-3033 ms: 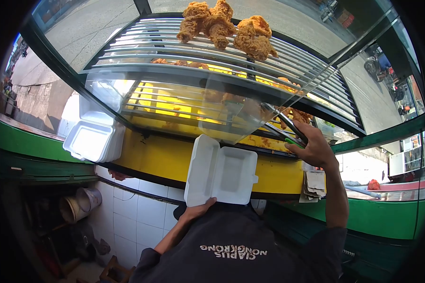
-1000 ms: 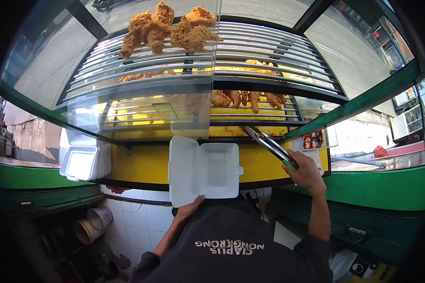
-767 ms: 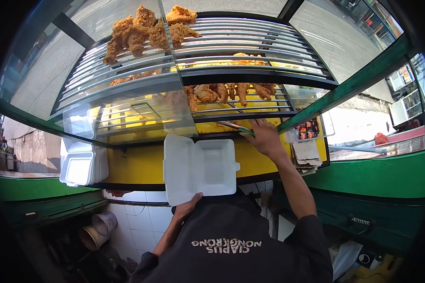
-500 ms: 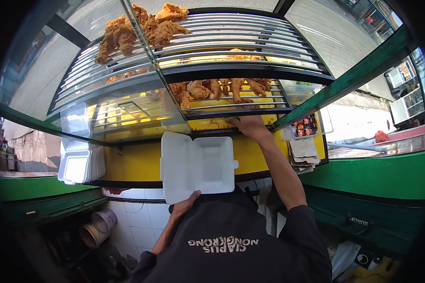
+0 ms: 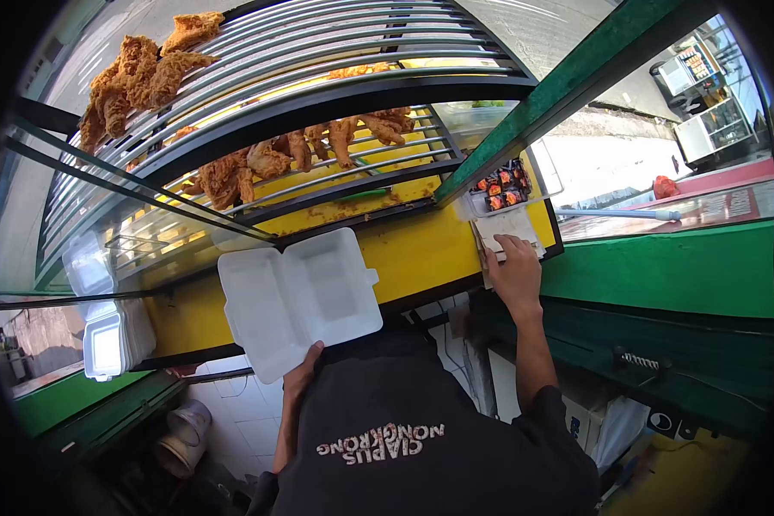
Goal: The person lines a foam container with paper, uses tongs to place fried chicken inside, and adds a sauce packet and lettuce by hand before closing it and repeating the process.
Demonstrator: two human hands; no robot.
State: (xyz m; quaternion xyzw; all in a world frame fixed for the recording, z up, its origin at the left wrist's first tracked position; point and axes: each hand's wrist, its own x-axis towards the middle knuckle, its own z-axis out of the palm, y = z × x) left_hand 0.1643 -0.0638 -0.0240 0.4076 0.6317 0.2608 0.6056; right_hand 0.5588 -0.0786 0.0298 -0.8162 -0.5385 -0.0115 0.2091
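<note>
My left hand [image 5: 300, 372] grips the near edge of a white foam takeaway box [image 5: 335, 288], thumb on its rim. The box is open and shows nothing inside; it is tilted a little over the counter edge. On the right, my right hand [image 5: 518, 273] rests on a stack of brownish paper sheets [image 5: 506, 230], fingers apart over the top and thumb by the left edge. Whether a sheet is pinched is not visible.
Fried chicken pieces [image 5: 142, 82] lie on the upper rack [image 5: 318, 52], with more fried chicken [image 5: 271, 159] below. A container of small dark packets [image 5: 500, 185] sits beyond the papers. Stacked foam boxes [image 5: 116, 340] stand left. A green post [image 5: 568, 95] crosses the right side.
My right hand has moved from the lower rack opening back and right to the paper stack. The box stays in my left hand. The view has turned to the right.
</note>
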